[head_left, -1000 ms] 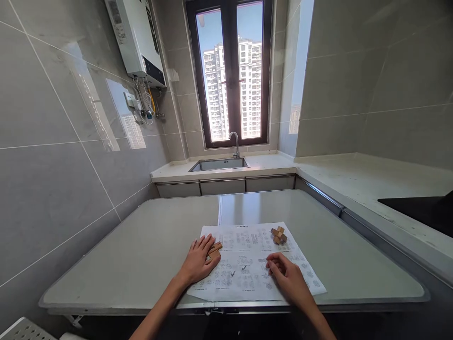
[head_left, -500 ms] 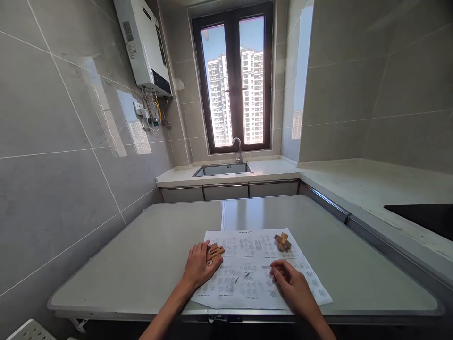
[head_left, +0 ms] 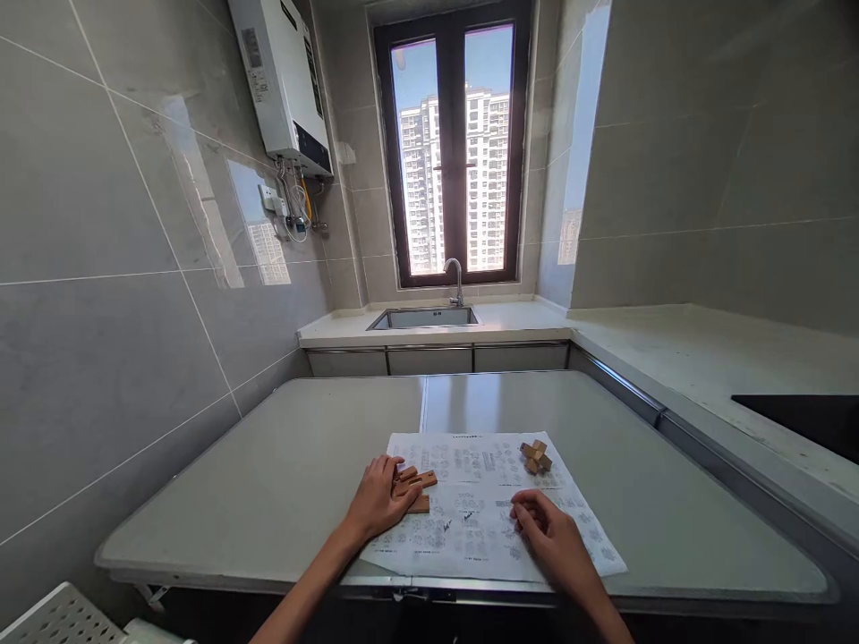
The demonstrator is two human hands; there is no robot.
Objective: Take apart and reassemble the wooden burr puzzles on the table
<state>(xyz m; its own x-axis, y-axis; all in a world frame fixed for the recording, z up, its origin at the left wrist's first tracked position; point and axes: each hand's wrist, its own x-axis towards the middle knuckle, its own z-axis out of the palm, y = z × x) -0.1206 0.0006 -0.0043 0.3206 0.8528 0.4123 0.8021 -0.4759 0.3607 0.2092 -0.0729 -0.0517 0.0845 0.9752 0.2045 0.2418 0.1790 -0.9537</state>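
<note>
My left hand [head_left: 379, 497] rests over several flat wooden pieces [head_left: 420, 480] at the left side of a printed paper sheet [head_left: 470, 547]. Its fingers are bent over the pieces and partly hide them; one piece pokes out below the thumb. My right hand [head_left: 547, 535] lies on the right part of the sheet, fingers curled together, and whatever may be between them is hidden. Beyond it, near the sheet's upper right corner, sits an assembled wooden cross-shaped puzzle [head_left: 536, 457], touched by neither hand.
The paper lies on a pale folding table [head_left: 268, 483] with a centre seam. Behind stand a counter with a sink [head_left: 422, 318] and faucet [head_left: 456, 279]. A white perforated plastic item [head_left: 63, 617] is at the lower left.
The wooden pieces under my left hand have spread apart, some sliding right, with one now showing below the thumb. My right hand and the cross-shaped puzzle have hardly moved.
</note>
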